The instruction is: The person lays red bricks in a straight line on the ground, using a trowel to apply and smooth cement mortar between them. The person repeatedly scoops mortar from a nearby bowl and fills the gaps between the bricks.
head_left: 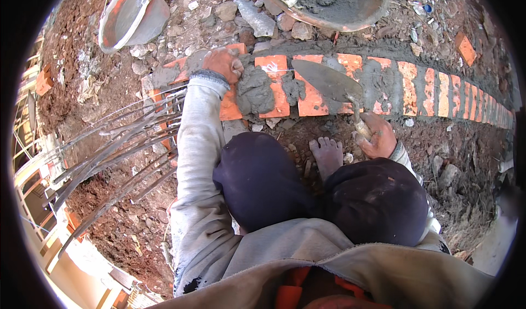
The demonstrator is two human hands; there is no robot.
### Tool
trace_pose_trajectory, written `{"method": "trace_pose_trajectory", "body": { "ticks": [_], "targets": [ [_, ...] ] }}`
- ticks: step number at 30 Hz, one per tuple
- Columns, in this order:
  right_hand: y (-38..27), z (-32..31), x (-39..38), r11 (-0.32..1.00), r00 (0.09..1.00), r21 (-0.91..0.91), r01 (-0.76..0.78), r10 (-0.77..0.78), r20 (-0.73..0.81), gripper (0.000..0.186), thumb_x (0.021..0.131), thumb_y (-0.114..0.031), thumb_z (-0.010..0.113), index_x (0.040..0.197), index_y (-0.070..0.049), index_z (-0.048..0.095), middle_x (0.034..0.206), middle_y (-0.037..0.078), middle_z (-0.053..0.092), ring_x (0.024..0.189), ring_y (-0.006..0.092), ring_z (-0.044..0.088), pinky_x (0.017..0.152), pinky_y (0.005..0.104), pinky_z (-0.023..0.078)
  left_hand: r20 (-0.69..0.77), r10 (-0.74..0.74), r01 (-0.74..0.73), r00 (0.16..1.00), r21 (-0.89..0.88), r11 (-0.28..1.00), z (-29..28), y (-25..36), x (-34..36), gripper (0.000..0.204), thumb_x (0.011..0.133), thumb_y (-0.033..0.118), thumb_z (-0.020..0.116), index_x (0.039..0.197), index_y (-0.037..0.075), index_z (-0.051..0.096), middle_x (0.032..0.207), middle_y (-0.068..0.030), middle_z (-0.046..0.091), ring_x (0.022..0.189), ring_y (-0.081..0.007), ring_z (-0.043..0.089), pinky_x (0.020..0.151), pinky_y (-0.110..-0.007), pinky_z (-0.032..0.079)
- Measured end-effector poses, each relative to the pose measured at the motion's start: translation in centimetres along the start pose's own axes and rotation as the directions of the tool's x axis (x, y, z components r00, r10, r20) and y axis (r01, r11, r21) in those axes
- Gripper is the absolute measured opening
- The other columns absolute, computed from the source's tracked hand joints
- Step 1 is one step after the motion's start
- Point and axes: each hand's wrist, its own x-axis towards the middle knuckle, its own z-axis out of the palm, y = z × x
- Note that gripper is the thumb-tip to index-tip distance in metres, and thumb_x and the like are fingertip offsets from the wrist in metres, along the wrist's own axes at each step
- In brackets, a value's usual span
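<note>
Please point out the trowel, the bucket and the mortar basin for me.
Trowel (329,83): head view, middle of the blade.
Bucket (155,21): head view, outer wall.
Mortar basin (341,26): head view, near rim.

Reddish earth ground (129,243), loose stones (226,11); bright daylight; pale beams (34,173) far left.

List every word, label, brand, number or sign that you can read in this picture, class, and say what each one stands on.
There is no readable text in this picture.
Trowel in the right hand: no lettering visible.
Brick with white marks: pale strokes, not legible as letters or numbers.
Mortar basin and bucket: no lettering visible.
Small blue item in the rubble: too small to tell.
</note>
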Motion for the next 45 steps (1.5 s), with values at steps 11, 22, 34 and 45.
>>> {"method": "trace_pose_trajectory", "body": {
  "ticks": [11, 22, 34, 45],
  "targets": [
    [-1.6, -1.1, -0.8, 0.984, 0.975, -0.002, 0.18, -0.179, -0.129, 0.044, 0.072, -0.017, 0.064, 0.11, 0.001, 0.055, 0.1, 0.023, 0.058, 0.092, 0.0425, 0.057, 0.078, 0.0447, 0.048, -0.177, -0.34, 0.308, 0.924, -0.185, 0.933, 2.7, -1.5, 3.3, 0.018, 0.079, 0.023, 0.064, 0.094, 0.018, 0.074, 0.105, -0.0144, 0.066, 0.1, -0.0328, 0.061, 0.087, -0.038, 0.048],
    [-5.6, -4.3, 3.2, 0.924, 0.953, -0.287, 0.254, -0.188, 0.238, 0.034, 0.083, -0.026, 0.06, 0.108, -0.003, 0.057, 0.097, 0.019, 0.06, 0.088, 0.0409, 0.06, 0.074, 0.0482, 0.049, -0.358, -0.274, 0.062, 0.892, -0.505, 0.861, 1.3, 0.7, -1.6, 0.036, 0.087, 0.033, 0.05, 0.11, 0.011, 0.067, 0.108, -0.0178, 0.065, 0.104, -0.0356, 0.059, 0.093, -0.039, 0.044],
    [-9.1, -3.4, 8.6, 0.658, 0.857, -0.564, 0.498, -0.472, 0.207, 0.026, 0.086, -0.023, 0.058, 0.105, -0.005, 0.056, 0.093, 0.008, 0.059, 0.071, 0.0255, 0.064, 0.056, 0.037, 0.051, -0.419, -0.41, -0.371, 0.81, -0.908, 0.196, 6.3, 4.9, -6.6, 0.06, 0.1, 0.04, 0.027, 0.132, -0.008, 0.043, 0.136, -0.0191, 0.046, 0.129, -0.0275, 0.041, 0.11, -0.038, 0.027],
    [-6.8, 8.0, 7.9, -0.158, 0.72, 0.717, -0.679, -0.33, 0.61, 0.039, 0.093, -0.035, 0.04, 0.091, 0.0, 0.057, 0.061, 0.007, 0.052, 0.035, 0.0191, 0.047, 0.033, 0.0314, 0.042, -0.56, -0.455, -0.39, 0.692, -0.821, 0.418, 8.2, 7.5, -7.0, 0.054, 0.101, 0.035, 0.028, 0.134, -0.005, 0.041, 0.136, -0.017, 0.044, 0.127, -0.0254, 0.041, 0.108, -0.037, 0.029]
  ]
}}
